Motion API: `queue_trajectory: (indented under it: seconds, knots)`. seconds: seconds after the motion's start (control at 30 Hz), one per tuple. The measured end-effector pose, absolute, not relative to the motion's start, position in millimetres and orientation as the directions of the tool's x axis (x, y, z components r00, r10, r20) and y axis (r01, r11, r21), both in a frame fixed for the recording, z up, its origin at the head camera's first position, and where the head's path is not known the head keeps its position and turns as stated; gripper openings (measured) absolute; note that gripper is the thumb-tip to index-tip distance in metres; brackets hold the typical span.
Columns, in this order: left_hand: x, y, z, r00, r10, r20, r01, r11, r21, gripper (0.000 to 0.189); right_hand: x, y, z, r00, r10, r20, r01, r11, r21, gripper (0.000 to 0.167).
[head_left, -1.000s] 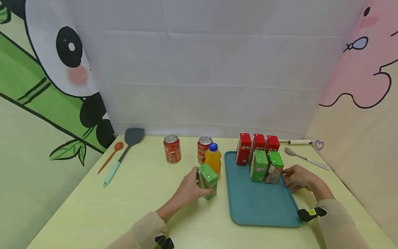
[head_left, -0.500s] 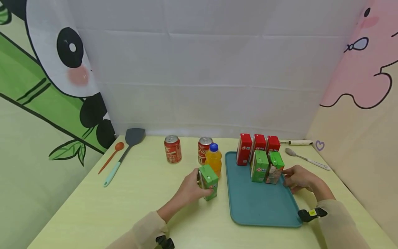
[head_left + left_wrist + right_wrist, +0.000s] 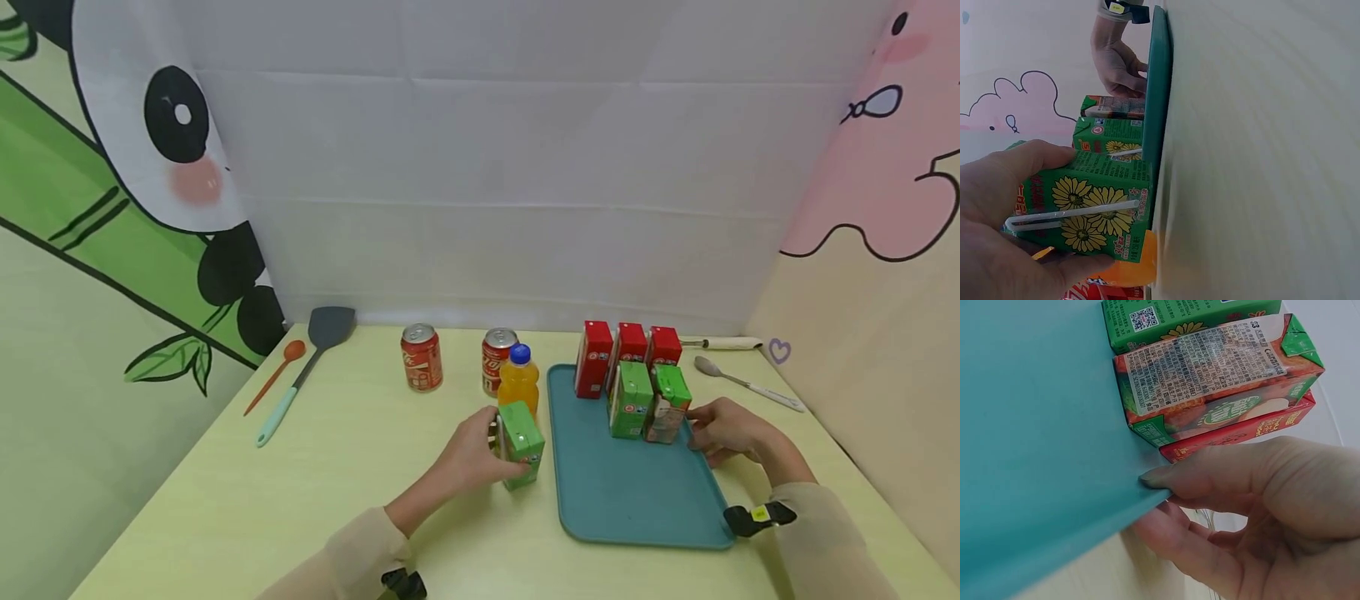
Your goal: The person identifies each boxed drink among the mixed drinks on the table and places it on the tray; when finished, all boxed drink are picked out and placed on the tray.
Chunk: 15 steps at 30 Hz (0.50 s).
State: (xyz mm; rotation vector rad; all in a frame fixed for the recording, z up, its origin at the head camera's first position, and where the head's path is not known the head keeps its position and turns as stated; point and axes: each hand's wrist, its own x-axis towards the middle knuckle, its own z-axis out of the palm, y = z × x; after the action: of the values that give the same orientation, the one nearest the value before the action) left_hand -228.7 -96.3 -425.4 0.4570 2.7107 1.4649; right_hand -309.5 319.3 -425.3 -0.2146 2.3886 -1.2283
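My left hand (image 3: 474, 457) grips a green drink carton (image 3: 522, 442) left of the tray, thumb on the near side. In the left wrist view a white straw and yellow flowers show on this carton's side. My right hand (image 3: 1229, 506) pinches the right rim of the teal tray (image 3: 637, 500), thumb on top and fingers beneath. On the tray's far part stand a green carton (image 3: 631, 400) and a green-topped carton with a reddish picture (image 3: 1216, 381). Three red cartons (image 3: 595, 358) stand behind them, partly hidden.
An orange juice bottle (image 3: 519, 383) with a blue cap stands just behind the held carton. Two red cans (image 3: 422, 358) are farther back. A spatula (image 3: 315, 358) and orange spoon (image 3: 277, 375) lie at left. A grey spoon (image 3: 746, 385) and white-handled utensil (image 3: 731, 342) lie at right.
My left hand has shifted the green carton slightly right, towards the tray, and the carton leans a little more. My right hand keeps its hold on the tray rim.
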Motion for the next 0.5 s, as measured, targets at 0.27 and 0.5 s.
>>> queue_trajectory:
  seconds: [0.27, 0.5]
  knots:
    - [-220, -86, -413, -0.935, 0.313, 0.166, 0.287, 0.395, 0.873, 0.070, -309, 320, -428, -0.893, -0.334, -0.303, 0.052, 0.592, -0.805, 0.066]
    - [-222, -80, -410, -0.929, 0.324, 0.180, 0.301, 0.374, 0.877, 0.072, -311, 321, -428, -0.895, -0.329, -0.302, 0.050, 0.599, -0.799, 0.066]
